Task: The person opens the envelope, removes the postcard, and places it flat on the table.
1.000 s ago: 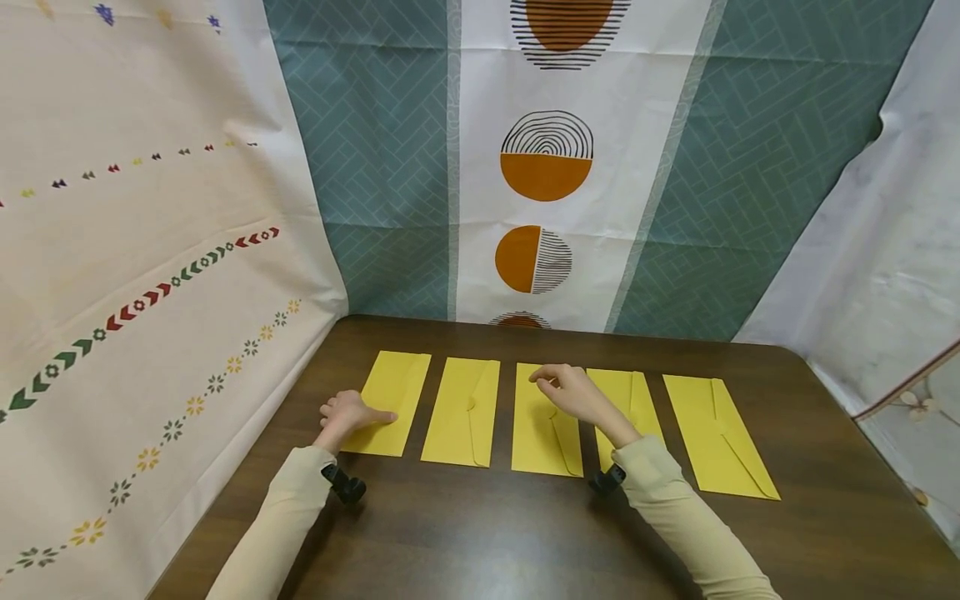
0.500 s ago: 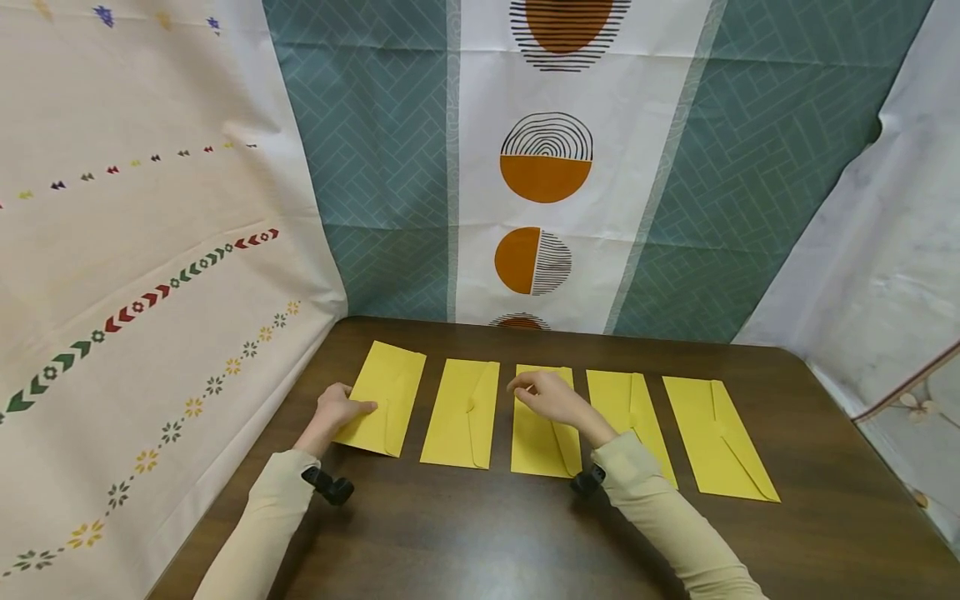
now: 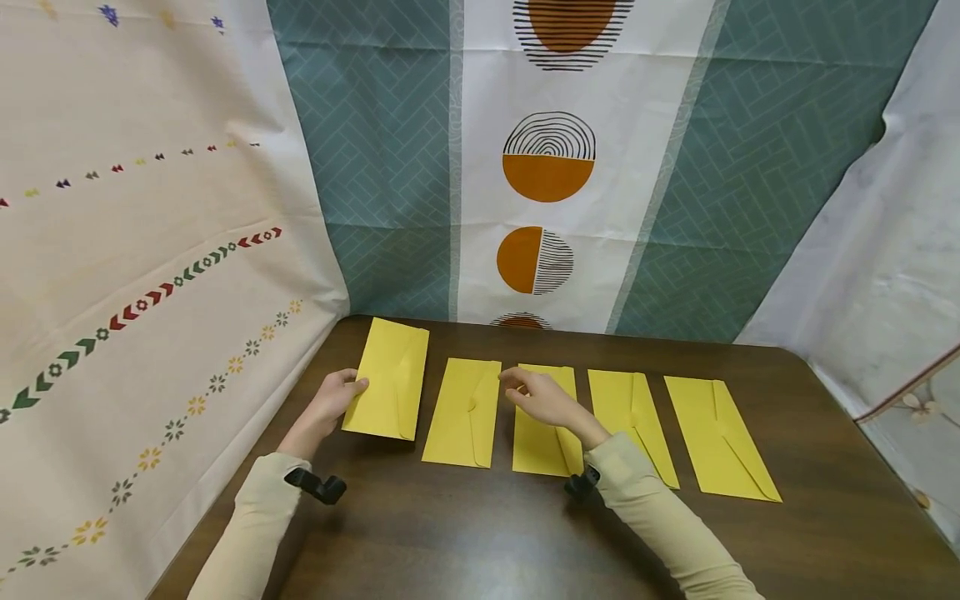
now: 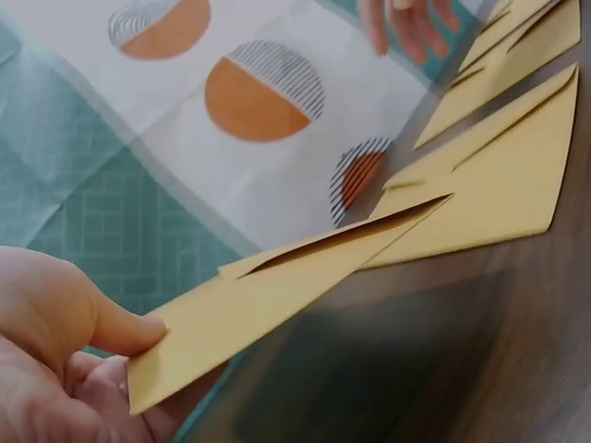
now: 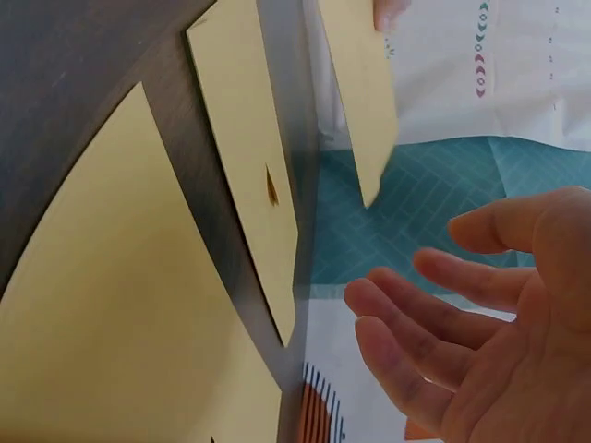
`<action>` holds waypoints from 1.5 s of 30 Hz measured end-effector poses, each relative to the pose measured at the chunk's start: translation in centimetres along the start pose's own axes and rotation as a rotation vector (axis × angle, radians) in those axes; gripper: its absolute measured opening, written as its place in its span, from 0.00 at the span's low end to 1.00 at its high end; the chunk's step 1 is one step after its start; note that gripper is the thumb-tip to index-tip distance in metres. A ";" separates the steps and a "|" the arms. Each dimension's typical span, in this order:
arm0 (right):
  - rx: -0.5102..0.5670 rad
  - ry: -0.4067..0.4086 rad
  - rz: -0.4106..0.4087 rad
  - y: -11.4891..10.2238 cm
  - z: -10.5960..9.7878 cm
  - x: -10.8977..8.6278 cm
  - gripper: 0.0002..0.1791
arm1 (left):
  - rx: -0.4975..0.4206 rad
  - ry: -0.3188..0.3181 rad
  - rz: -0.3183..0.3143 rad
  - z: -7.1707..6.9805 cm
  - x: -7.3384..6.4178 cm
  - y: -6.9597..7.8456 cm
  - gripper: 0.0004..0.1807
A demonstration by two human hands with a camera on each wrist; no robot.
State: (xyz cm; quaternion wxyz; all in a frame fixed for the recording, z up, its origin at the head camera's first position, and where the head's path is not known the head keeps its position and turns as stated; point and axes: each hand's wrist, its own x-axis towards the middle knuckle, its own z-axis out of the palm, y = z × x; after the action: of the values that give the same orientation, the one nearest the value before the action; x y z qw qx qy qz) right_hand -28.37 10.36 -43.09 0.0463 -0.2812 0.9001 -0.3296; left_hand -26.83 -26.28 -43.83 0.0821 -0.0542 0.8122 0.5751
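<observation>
My left hand [image 3: 336, 398] pinches the left edge of a yellow envelope [image 3: 388, 379], thumb on top and fingers beneath. In the left wrist view that envelope [image 4: 277, 286] is raised over the table, tilted, its flap slightly gaping. My right hand [image 3: 542, 395] hovers over the middle envelope [image 3: 543, 442] with relaxed, bent fingers and nothing in them. The right wrist view shows its fingers [image 5: 416, 332] spread loosely, apart from any envelope. Between the hands lies another yellow envelope [image 3: 461, 412], flap side up.
Two more yellow envelopes, one partly behind the right forearm [image 3: 626, 408] and one at the far right [image 3: 720, 437], lie on the dark wooden table [image 3: 450, 533]. A patterned curtain [image 3: 390, 167] hangs behind the table, and a pale cloth [image 3: 150, 333] borders its left side.
My left hand has gripped the leftmost envelope and lifted it off the table, its far end rising. My right hand has drifted left over the middle envelope.
</observation>
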 end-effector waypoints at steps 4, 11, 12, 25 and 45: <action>0.026 -0.002 -0.005 -0.4 0.0 -0.1 0.21 | -0.114 -0.050 0.030 1.0 0.1 0.2 0.24; 0.044 -0.054 -0.021 -0.5 0.4 -0.1 0.20 | -0.239 -0.150 0.064 2.9 0.5 0.7 0.26; 0.047 -0.053 -0.021 -0.5 0.5 0.0 0.20 | -0.240 -0.164 0.072 3.2 0.6 0.8 0.26; 0.086 -0.045 0.034 -1.0 1.1 -0.1 0.29 | -0.349 -0.370 0.136 7.1 1.1 2.4 0.28; 0.116 0.120 0.199 -0.9 2.2 0.4 0.46 | -0.399 -0.555 0.174 11.5 1.3 3.2 0.38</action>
State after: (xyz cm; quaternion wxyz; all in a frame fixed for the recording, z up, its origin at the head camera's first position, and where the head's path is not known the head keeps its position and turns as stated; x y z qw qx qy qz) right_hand -27.65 8.35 -44.21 0.0410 -0.1673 0.9040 -0.3913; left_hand -27.87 -14.37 -44.88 0.2382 0.1586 0.6322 0.7201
